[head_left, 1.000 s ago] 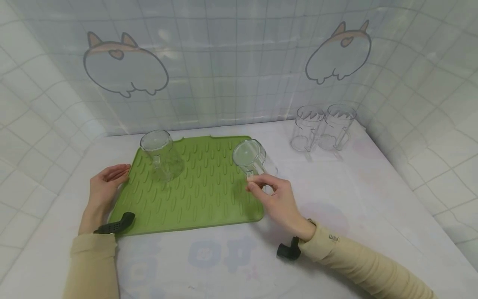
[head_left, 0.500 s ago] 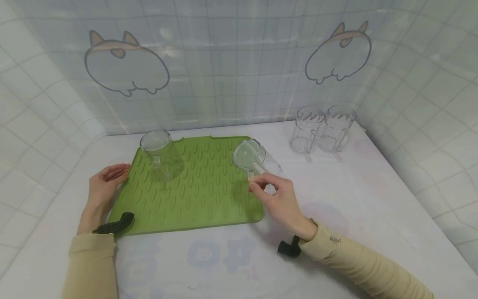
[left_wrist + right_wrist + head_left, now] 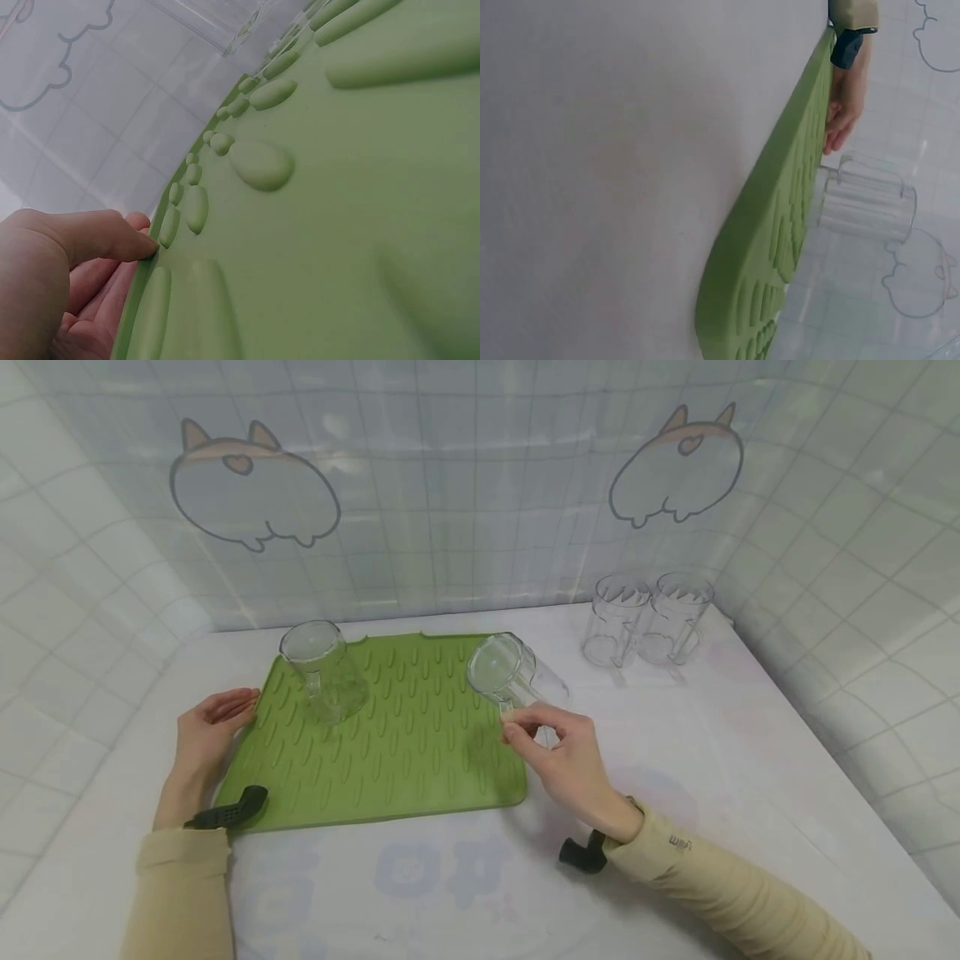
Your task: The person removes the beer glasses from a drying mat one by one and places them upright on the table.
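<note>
In the head view, a green drying mat (image 3: 390, 760) with raised ridges lies on the white table. At its left edge is my left hand (image 3: 206, 731); in the left wrist view its thumb (image 3: 131, 240) presses the rim, with the other fingers just outside. My right hand (image 3: 566, 756) pinches the handle of a clear glass mug (image 3: 501, 667) between thumb and fingertips. This mug tilts over the mat's right edge, one round end facing up and left, the other down and right. Another glass mug (image 3: 313, 643) stands on the mat's left part; it also shows in the right wrist view.
Two more clear mugs (image 3: 618, 618) stand side by side at the back right of the table. A tiled-pattern backdrop (image 3: 465, 502) with dog drawings rises behind and at both sides. Black wrist cameras (image 3: 583, 853) are strapped near both cuffs.
The held mug has tilted further, its lower end swinging to the right. My right hand has shifted slightly right with it. The left hand and the mat stay nearly still.
</note>
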`<state>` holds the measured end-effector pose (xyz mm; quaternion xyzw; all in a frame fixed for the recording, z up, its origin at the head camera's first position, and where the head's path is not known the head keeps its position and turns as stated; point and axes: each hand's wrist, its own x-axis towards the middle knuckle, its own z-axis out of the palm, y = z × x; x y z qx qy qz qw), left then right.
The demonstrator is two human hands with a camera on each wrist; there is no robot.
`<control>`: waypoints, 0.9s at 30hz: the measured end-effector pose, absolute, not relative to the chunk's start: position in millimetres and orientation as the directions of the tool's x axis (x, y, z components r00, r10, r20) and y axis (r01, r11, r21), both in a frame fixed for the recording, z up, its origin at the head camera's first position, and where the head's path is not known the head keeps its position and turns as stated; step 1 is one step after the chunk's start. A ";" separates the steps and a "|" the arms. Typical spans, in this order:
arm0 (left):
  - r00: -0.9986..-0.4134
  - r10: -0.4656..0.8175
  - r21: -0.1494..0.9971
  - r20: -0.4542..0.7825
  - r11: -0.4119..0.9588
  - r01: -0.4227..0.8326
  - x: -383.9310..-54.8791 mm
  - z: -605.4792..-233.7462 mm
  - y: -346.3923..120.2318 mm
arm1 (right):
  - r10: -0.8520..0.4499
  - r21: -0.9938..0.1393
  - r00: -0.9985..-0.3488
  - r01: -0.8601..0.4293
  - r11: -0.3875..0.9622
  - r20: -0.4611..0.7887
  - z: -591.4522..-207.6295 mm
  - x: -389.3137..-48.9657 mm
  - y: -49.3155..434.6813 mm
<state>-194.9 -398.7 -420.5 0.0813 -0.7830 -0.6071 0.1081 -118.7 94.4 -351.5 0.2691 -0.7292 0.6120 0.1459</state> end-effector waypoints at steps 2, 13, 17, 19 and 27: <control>-0.965 -0.255 0.972 0.067 0.235 0.006 -194.7 -420.0 -398.5 | -0.215 -0.821 -0.820 -0.560 0.109 0.531 -347.9 -116.7 94.5; -0.966 -0.252 0.973 0.057 0.229 -0.003 -194.5 -420.3 -398.3 | -0.222 -0.834 -0.836 -0.535 0.132 0.501 -320.1 -103.0 91.8; -0.969 -0.241 0.969 0.051 0.246 -0.010 -195.9 -420.2 -400.6 | -0.221 -0.835 -0.837 -0.534 0.131 0.501 -319.9 -103.6 92.2; -0.971 -0.234 0.963 0.047 0.270 -0.019 -196.1 -419.8 -402.6 | -0.222 -0.834 -0.836 -0.536 0.128 0.502 -320.5 -104.0 92.2; -0.979 -0.200 0.978 0.034 0.210 -0.009 -193.1 -412.2 -405.2 | -0.227 -0.824 -0.826 -0.551 0.133 0.516 -320.2 -104.5 92.1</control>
